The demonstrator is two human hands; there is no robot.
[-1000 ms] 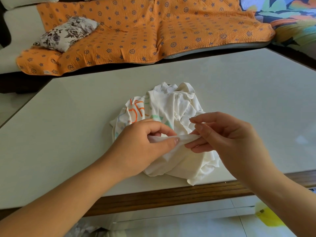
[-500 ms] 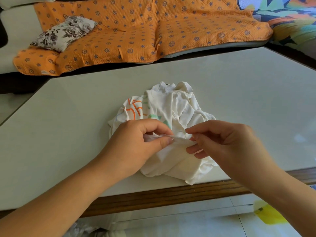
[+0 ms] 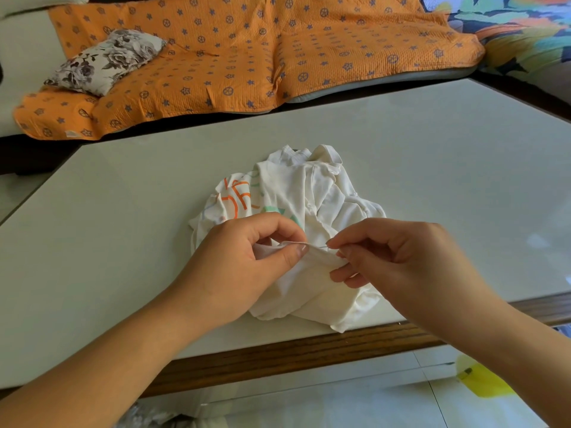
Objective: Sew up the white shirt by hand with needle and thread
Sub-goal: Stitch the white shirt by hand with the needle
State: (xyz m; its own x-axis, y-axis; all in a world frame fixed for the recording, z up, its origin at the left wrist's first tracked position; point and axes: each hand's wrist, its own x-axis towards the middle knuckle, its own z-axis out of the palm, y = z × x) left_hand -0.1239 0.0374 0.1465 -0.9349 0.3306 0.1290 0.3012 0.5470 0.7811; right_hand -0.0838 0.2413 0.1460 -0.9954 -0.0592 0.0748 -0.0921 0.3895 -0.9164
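White shirt (image 3: 309, 196): crumpled in a heap on the pale table (image 3: 123, 211), near the wooden front edge, one corner hanging just over it. Orange and green print on the heap's left side.

Left hand (image 3: 241, 264): curled, thumb and forefinger pinching a raised fold of the shirt, held just above the heap.

Right hand (image 3: 401, 257): fingers bent, thumb and forefinger tips pressed together on a thin needle (image 3: 322, 246) lying along the fold's top edge and pointing toward the left thumb. Lower fingers tucked against the cloth beneath. Thread too fine to make out.

Hands close, fingertips apart, fold stretched between them.

Behind the table: sofa under an orange cover (image 3: 247, 57) with blue stars and wheels; floral pillow (image 3: 105, 61) at its left end. On the tiled floor, lower right: yellow object (image 3: 482, 384), blurred.
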